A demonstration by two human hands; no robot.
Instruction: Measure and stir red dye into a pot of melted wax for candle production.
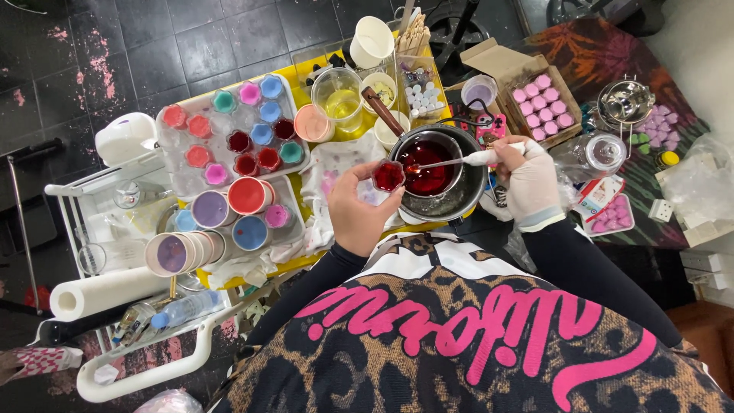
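Nearest, at six o'clock: leopard-print top with pink script, black sleeves running up to both hands. Left hand (358,208), bare, curled around a small cup (388,176) of dark red liquid, pinched between thumb and fingers just at the nine o'clock rim of the pot (440,170). Right hand (529,182), in a pale glove, closed on the white handle of a spoon (451,162), its bowl reaching to nine o'clock over the red liquid in the pot, tip just beside the cup. At nine o'clock of the left hand, on the yellow surface (306,92): stained cloth, then wide round tubs (211,209) of lilac, red and blue. Farther up, toward eleven o'clock: clear tray (222,130) of small cups in pink, red, teal and blue. At twelve o'clock beyond the pot: clear beaker (338,93) of yellowish liquid, white cup, wooden sticks. At two o'clock: cardboard box (535,95) of pink rounds. Far left, at eight o'clock: paper towel roll (103,292) on a white cart.
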